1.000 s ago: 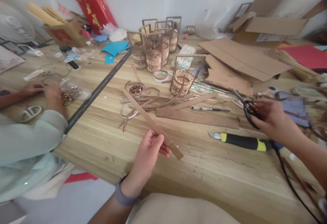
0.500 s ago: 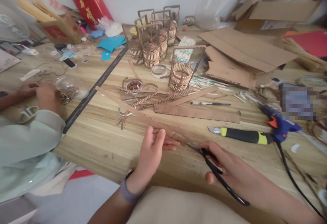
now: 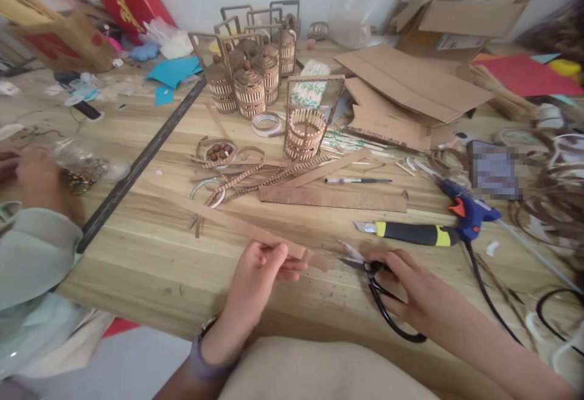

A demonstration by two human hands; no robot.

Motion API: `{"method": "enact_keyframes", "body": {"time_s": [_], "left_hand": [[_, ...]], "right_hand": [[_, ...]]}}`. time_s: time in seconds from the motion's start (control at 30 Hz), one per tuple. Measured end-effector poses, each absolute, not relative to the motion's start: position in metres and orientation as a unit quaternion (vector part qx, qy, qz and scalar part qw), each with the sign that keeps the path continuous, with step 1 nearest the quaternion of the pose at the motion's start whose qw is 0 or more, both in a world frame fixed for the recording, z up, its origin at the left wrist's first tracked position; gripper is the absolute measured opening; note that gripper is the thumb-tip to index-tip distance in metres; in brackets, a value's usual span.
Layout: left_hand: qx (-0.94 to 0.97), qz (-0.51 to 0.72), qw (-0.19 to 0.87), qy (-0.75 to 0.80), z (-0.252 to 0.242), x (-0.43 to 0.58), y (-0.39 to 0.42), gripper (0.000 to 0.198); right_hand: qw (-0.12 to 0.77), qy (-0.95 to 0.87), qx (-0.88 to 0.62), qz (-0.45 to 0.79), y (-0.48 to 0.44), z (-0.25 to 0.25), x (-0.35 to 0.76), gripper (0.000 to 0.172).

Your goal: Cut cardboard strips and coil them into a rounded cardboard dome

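Pinched in my left hand is a long cardboard strip, which runs away to the upper left and pokes out past my fingertips on the right. My right hand grips black-handled scissors by the loops. Their blades are apart and point left, a short gap from the strip's right end. Beyond my hands lie corrugated cardboard strips and a wider cardboard piece. A small basket with a tall square handle stands behind them.
A yellow-black utility knife with its blade out and a blue glue gun lie right. A pen rests mid-table. Lidded baskets and cardboard sheets are at the back. A co-worker's hand works at the left.
The scissors' blades have opened and moved off the strip's end. The strip stays in my left hand. The whole view has shifted, so things appear farther left.
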State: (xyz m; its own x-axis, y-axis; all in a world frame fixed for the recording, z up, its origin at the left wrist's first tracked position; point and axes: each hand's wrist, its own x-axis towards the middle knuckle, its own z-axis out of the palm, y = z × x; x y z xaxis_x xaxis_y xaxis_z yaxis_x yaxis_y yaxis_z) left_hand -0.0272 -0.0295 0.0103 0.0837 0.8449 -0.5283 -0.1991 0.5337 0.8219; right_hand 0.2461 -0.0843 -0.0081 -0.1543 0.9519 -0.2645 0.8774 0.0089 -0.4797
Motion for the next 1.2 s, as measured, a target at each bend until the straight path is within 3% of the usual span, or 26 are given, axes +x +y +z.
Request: {"method": "enact_keyframes", "body": {"time_s": [0.13, 0.27, 0.47, 0.53, 0.7, 0.77, 0.9, 1.07, 1.2], "left_hand": [[0.265, 0.315, 0.747, 0.522, 0.005, -0.02, -0.035, 0.028], [0.25, 0.292, 0.791, 0.476, 0.003, -0.01, -0.04, 0.027], [0.278, 0.244, 0.834, 0.41, -0.003, -0.008, -0.049, 0.04], [0.348, 0.183, 0.823, 0.41, -0.006, -0.019, -0.052, 0.047], [0.512, -0.001, 0.762, 0.397, 0.001, -0.051, -0.054, 0.04], [0.57, -0.024, 0.717, 0.4, 0.011, -0.057, -0.052, 0.036], [0.672, 0.061, 0.593, 0.438, 0.022, -0.054, -0.043, 0.024], [0.868, 0.182, 0.209, 0.412, 0.0, -0.052, -0.027, 0.016], [0.906, 0.12, 0.083, 0.397, -0.019, -0.057, -0.018, 0.018]], "right_hand": [[0.059, -0.758, -0.624, 0.181, -0.091, -0.017, 0.264, 0.043], [0.089, -0.792, -0.6, 0.076, -0.085, 0.007, 0.241, 0.038], [0.099, -0.851, -0.496, 0.141, -0.077, 0.015, 0.197, 0.028], [0.087, -0.846, -0.503, 0.155, -0.082, 0.008, 0.198, 0.027], [0.083, -0.817, -0.539, 0.186, -0.103, -0.004, 0.21, 0.03], [0.097, -0.811, -0.555, 0.157, -0.104, -0.008, 0.218, 0.032], [0.121, -0.807, -0.572, 0.089, -0.09, -0.018, 0.239, 0.035], [0.109, -0.824, -0.552, 0.068, -0.08, -0.025, 0.247, 0.033], [0.082, -0.834, -0.543, 0.05, -0.077, -0.024, 0.236, 0.033]]}}
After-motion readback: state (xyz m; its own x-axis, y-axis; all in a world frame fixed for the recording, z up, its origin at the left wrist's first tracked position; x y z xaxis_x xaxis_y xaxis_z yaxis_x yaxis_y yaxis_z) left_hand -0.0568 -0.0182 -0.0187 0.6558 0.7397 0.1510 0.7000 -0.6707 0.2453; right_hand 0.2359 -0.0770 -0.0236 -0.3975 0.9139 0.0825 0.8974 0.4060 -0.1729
